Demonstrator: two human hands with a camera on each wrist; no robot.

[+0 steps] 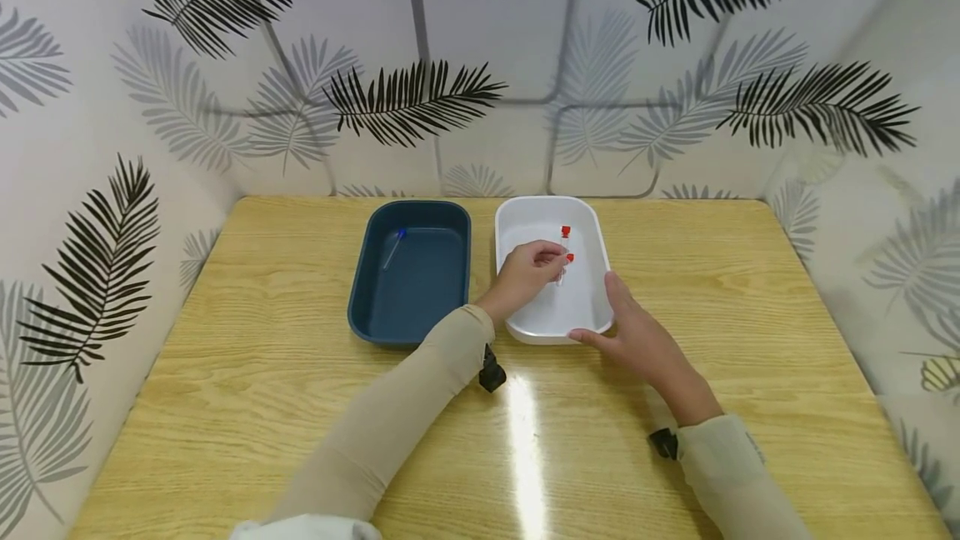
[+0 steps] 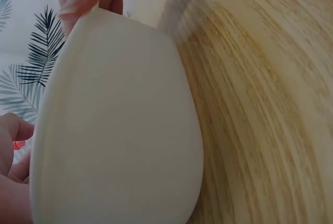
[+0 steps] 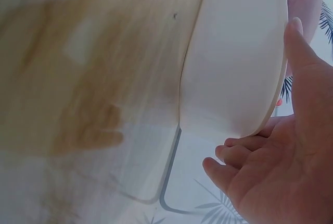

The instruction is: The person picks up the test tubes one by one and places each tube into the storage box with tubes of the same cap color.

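In the head view a white tray (image 1: 517, 223) stands on the table. My left hand (image 1: 519, 280) reaches into it, pinching a small tube with a red cap (image 1: 570, 257) between thumb and fingers; most of that tube is hard to make out. Just beyond lies another clear tube with a red cap (image 1: 566, 231). My right hand (image 1: 647, 344) rests on the tray's near right corner, thumb against the near rim and fingers along the right side. Its palm shows spread in the right wrist view. The left wrist view catches a red cap (image 2: 19, 145) beside my left fingers.
Left of the white tray stands a dark blue tray (image 1: 408, 307) holding a thin clear tube with a blue cap (image 1: 401, 233). Both trays sit near the back of the wooden table (image 1: 262, 340), close to a leaf-patterned wall covering (image 1: 480, 140).
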